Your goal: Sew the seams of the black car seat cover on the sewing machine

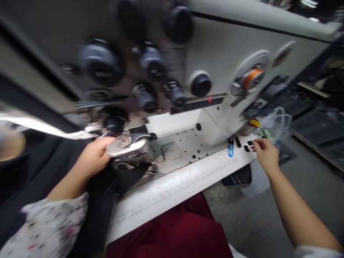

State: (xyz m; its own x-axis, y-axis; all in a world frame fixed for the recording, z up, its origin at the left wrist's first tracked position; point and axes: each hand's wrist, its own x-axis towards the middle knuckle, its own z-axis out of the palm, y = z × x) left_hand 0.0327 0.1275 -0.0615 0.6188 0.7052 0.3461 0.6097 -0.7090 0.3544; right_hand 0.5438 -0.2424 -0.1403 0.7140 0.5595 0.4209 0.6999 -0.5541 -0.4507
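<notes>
A large pale sewing machine fills the upper view. My left hand is closed at the left side of its metal sewing bed, by the presser foot. Dark fabric lies under and below that hand; its fingertips are partly hidden. At the right end of the white table, my right hand pinches a small black piece between thumb and finger. Another small black piece lies on the table beside it.
A blue clip-like tool lies on the white table. A clear plastic bag is beyond my right hand. An orange bobbin sits on the machine, and a white strip stretches in from the left.
</notes>
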